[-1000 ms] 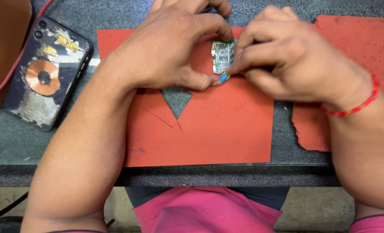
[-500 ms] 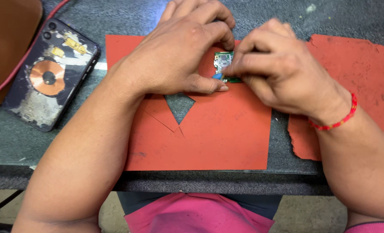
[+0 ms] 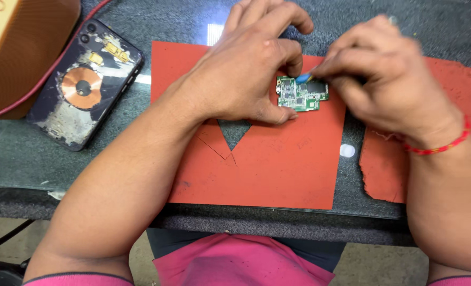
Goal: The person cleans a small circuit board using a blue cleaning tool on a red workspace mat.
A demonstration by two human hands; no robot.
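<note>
Fingers, left hand point(image 3: 246, 79): curled narrow, the thumb and forefinger pinched against the left edge of a small green circuit board point(image 3: 300, 94), which is pressed flat on the mat.
Fingers, right hand point(image 3: 386, 69): closed around a thin blue-tipped tool point(image 3: 302, 78), its tip set at the board's upper edge; the hand is blurred, so the exact grip cannot be told.
Board: laid on the red mat point(image 3: 277, 164), near its upper right corner, between the two hands.
Progress: the board is seen already bare and out of its case; work on its top face is judged to be under way, and how much is left cannot be told.
Phone back shell point(image 3: 84, 85): lain to the left on the grey table point(image 3: 45, 159), well apart, its copper coil shown.
Second red mat point(image 3: 442, 111): torn, under the right wrist.
Brown box point(image 3: 23, 47): at the far left corner.
Obstacles: none are seen between hands and board; part of the board is hidden by the right fingers.
</note>
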